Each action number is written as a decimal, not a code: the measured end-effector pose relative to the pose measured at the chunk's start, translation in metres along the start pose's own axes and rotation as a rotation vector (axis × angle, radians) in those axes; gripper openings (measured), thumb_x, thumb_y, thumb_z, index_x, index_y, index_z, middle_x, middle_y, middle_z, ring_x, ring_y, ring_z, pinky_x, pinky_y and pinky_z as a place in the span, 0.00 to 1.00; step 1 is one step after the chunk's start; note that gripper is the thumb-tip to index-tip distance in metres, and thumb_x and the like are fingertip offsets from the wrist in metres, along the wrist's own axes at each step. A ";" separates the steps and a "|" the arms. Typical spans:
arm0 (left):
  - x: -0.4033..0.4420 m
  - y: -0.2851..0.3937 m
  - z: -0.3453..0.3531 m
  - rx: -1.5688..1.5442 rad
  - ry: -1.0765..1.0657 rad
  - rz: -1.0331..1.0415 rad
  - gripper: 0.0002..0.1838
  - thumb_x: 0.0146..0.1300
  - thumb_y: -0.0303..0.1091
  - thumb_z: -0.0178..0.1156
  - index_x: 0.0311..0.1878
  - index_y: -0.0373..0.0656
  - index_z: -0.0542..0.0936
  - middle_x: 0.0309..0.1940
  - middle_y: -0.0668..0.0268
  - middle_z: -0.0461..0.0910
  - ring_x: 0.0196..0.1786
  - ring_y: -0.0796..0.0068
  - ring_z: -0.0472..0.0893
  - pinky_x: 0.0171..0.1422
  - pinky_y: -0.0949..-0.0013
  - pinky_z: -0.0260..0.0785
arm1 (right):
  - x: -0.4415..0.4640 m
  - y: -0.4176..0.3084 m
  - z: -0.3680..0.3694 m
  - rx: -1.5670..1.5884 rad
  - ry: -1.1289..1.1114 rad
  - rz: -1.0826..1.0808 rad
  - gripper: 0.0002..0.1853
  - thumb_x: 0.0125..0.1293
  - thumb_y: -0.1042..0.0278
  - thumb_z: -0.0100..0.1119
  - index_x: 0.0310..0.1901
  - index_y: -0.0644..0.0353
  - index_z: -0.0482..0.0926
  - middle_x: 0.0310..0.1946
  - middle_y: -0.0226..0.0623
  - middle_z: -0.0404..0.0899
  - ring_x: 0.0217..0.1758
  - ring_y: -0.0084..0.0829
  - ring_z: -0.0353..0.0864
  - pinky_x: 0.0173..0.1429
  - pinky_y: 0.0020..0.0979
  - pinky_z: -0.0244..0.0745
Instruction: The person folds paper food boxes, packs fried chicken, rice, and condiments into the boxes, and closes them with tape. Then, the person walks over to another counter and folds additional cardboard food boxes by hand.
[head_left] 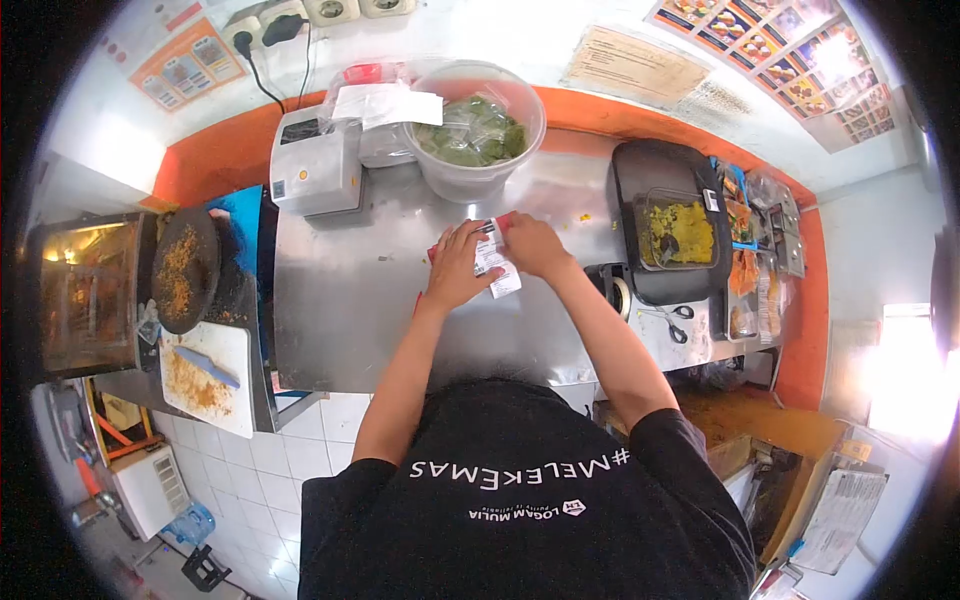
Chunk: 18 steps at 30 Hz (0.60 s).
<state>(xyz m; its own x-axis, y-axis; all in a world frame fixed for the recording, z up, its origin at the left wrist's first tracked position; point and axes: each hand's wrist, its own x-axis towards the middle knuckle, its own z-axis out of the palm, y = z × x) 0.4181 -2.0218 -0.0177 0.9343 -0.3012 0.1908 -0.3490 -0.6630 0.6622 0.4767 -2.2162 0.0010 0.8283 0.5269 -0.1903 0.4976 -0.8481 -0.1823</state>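
Observation:
A red flat item [504, 217], mostly covered, lies on the steel table with a white printed receipt [505, 280] over it. My left hand [458, 268] rests palm down on the left side of both, its fingers stretched out over the paper. Curled closed at the upper right edge is my right hand [536, 246], its fingertips hidden against the red item. A small dark strip shows between the two hands, too little of it to name. Just beyond them stands a clear plastic tub [475, 185] of green leaves in bags.
A white label printer [316, 165] stands back left. Rightward are a black case [655, 165] bearing a container of yellow food [682, 232], a tape roll [620, 298] and scissors [678, 322]. A knife [207, 367] lies on a cutting board [232, 410] at left, near a stone mortar [188, 305].

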 end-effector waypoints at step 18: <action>0.006 0.007 0.008 0.048 0.020 0.049 0.41 0.45 0.52 0.82 0.58 0.44 0.73 0.67 0.63 0.73 0.73 0.57 0.69 0.81 0.38 0.48 | -0.295 0.120 0.063 0.623 0.332 0.772 0.24 0.67 0.45 0.67 0.50 0.58 0.87 0.39 0.50 0.84 0.46 0.45 0.82 0.54 0.42 0.78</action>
<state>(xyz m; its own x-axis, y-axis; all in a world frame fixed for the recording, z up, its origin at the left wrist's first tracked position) 0.4210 -2.0340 -0.0175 0.9169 -0.3207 0.2375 -0.3975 -0.6798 0.6164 0.2760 -2.4700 -0.0253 0.9404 -0.2677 -0.2097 -0.3398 -0.7185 -0.6068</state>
